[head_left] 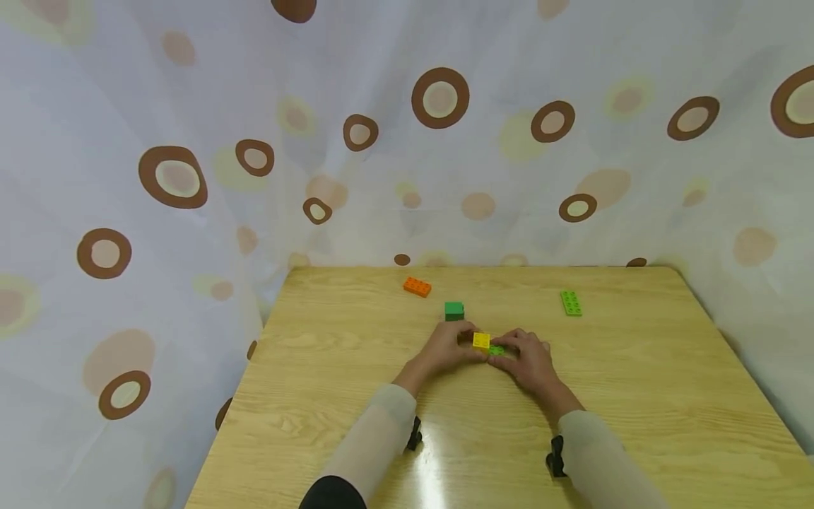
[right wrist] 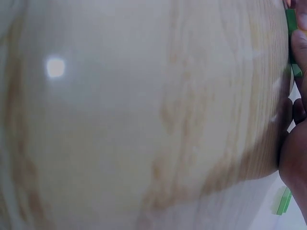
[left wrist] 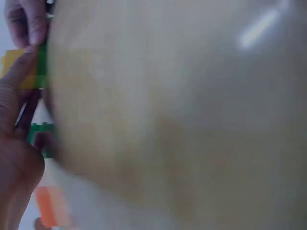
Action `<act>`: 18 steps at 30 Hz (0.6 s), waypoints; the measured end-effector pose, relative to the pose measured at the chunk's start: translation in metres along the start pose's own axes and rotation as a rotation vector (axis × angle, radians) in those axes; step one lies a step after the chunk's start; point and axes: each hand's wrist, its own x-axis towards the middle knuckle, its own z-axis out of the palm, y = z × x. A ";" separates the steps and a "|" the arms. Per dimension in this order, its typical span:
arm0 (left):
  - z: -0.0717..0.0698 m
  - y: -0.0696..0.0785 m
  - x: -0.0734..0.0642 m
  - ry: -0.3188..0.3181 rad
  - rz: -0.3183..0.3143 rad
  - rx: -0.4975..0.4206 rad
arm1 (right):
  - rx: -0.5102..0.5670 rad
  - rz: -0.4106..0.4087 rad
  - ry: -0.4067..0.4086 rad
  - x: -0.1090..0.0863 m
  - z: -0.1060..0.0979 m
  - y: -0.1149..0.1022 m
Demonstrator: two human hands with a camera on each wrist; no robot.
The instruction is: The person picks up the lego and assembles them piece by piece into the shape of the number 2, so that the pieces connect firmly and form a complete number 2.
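Near the middle of the table, my left hand (head_left: 448, 348) pinches a yellow toy brick (head_left: 481, 341) between thumb and fingers. Just right of it and lower, a light green studded brick (head_left: 496, 350) shows, its right part held between the thumb and fingers of my right hand (head_left: 529, 360). In the left wrist view the yellow brick (left wrist: 24, 69) lies against the green brick (left wrist: 41, 67); fingers hide part of both. How firmly they join I cannot tell. A dark green brick (head_left: 454, 311) stands just beyond my left fingers. The right wrist view catches the held green brick (right wrist: 291, 21) only at its edge.
An orange studded brick (head_left: 417, 286) lies at the back of the wooden table (head_left: 331, 396), left of the hands. Another light green brick (head_left: 571, 303) lies at the back right. A spotted curtain (head_left: 381, 177) hangs behind the table and along its sides.
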 end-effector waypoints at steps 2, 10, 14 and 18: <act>0.006 -0.009 -0.003 0.029 -0.017 -0.081 | -0.001 -0.008 -0.011 0.000 0.002 -0.001; 0.017 -0.021 -0.005 0.087 0.029 -0.069 | 0.014 -0.017 -0.011 -0.002 0.001 -0.004; 0.019 -0.020 -0.004 0.090 0.058 -0.055 | 0.075 -0.005 -0.062 -0.003 -0.007 -0.001; 0.018 -0.018 -0.002 0.091 0.071 -0.037 | 0.233 0.051 -0.124 -0.004 -0.017 0.001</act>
